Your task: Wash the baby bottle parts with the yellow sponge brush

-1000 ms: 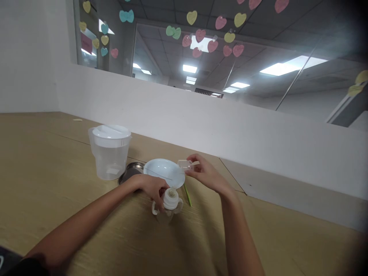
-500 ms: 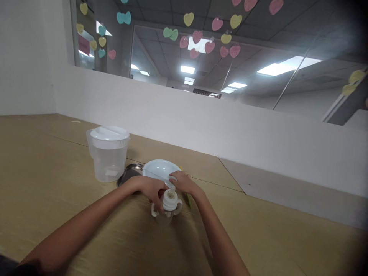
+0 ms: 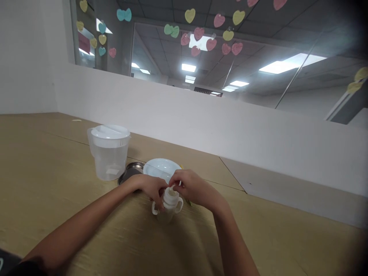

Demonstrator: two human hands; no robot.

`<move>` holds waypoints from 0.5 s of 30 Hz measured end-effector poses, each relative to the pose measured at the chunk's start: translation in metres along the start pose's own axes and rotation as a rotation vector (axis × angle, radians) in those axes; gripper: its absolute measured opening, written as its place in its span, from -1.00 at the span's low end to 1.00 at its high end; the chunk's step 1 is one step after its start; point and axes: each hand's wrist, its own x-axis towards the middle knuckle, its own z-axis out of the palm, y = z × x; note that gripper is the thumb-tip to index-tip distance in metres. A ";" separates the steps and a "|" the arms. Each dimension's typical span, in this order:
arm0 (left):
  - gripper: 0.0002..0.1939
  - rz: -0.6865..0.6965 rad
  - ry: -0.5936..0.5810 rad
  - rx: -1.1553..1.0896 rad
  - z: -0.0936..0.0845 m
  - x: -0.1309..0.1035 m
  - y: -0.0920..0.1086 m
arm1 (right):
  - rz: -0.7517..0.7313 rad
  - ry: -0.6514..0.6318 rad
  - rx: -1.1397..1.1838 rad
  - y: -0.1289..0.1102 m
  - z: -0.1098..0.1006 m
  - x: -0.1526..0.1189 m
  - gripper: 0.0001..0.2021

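Note:
A clear bottle (image 3: 166,217) with a white collar and two side handles stands upright on the table. My left hand (image 3: 155,188) is wrapped round its upper left side. Above the bottle's top, my right hand (image 3: 188,187) has thumb and fingers pinched together at the rim; what they hold, if anything, is too small to make out. Just behind the hands sits a white bowl (image 3: 161,167), its front edge partly covered by them.
A lidded clear pitcher (image 3: 110,155) stands at the left. Between it and the bowl lies a dark round metal tray (image 3: 130,171). A green and yellow object (image 3: 189,202) is mostly hidden behind my right hand. A white wall runs behind the table.
My right hand has come from the bowl's edge to the bottle's top, and its fingers have closed into a pinch. My left hand has stayed on the bottle.

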 end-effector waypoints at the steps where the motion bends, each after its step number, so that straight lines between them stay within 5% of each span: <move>1: -0.60 -0.007 0.004 0.021 0.000 0.000 0.000 | -0.012 0.004 0.020 0.000 -0.003 -0.001 -0.76; 5: -0.60 -0.013 -0.022 0.056 -0.001 0.000 0.002 | 0.011 0.059 0.045 -0.002 -0.018 -0.009 -0.75; 12: -0.44 0.009 -0.004 0.089 -0.007 -0.011 0.007 | 0.025 0.355 0.034 -0.006 -0.037 -0.024 -0.83; 15: -0.34 0.039 0.132 0.096 -0.014 -0.020 0.012 | -0.009 0.497 -0.002 -0.007 -0.041 -0.027 -0.85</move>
